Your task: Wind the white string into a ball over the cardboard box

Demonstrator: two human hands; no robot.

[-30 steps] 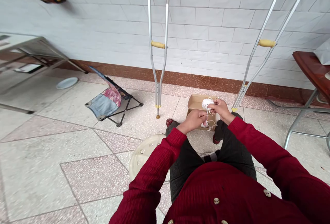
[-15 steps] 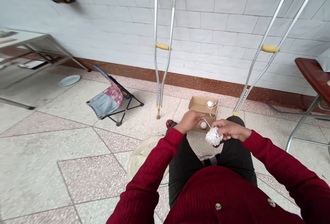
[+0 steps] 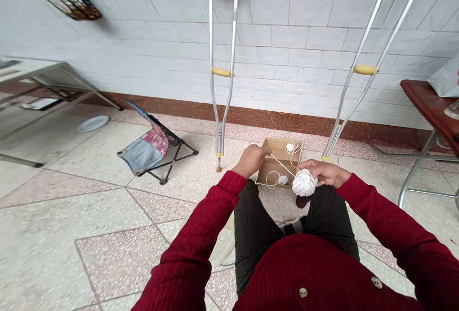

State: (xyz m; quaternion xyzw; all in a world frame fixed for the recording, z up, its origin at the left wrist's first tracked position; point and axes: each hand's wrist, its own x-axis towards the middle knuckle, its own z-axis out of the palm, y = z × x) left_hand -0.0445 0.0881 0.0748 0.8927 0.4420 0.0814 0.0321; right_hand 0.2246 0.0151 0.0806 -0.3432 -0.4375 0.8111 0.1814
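The left hand (image 3: 251, 160) is held over the near-left corner of a cardboard box (image 3: 276, 155), with the fingers loosely curled and pointing toward the box. A thin white string (image 3: 281, 164) runs from just beyond its fingertips, but whether the string is pinched cannot be told from this view, as the fingers are partly hidden.

The right hand (image 3: 322, 173) is closed around a white string ball (image 3: 304, 182), which is gripped by the fingertips and held in the air just to the left of that hand, above the right knee and near the box's front edge. The string stretches from this ball toward the left hand.

Inside the box, beyond both hands, a small white ball (image 3: 290, 147) lies near the far wall, and a second small ball (image 3: 283, 179) lies near the front wall. Loose loops of string are strewn around both.

Dark trousers (image 3: 251, 225) are seen below the hands, and red sleeves (image 3: 229, 189) reach up to both wrists. Beyond the left hand, a crutch (image 3: 221, 72) stands upright against the wall, with a folding stool (image 3: 150, 146) and a plate (image 3: 93, 123) farther out on the floor. Beyond the right hand, a second crutch (image 3: 366, 69) leans at a tilt, and a table (image 3: 419, 103) stands well apart.
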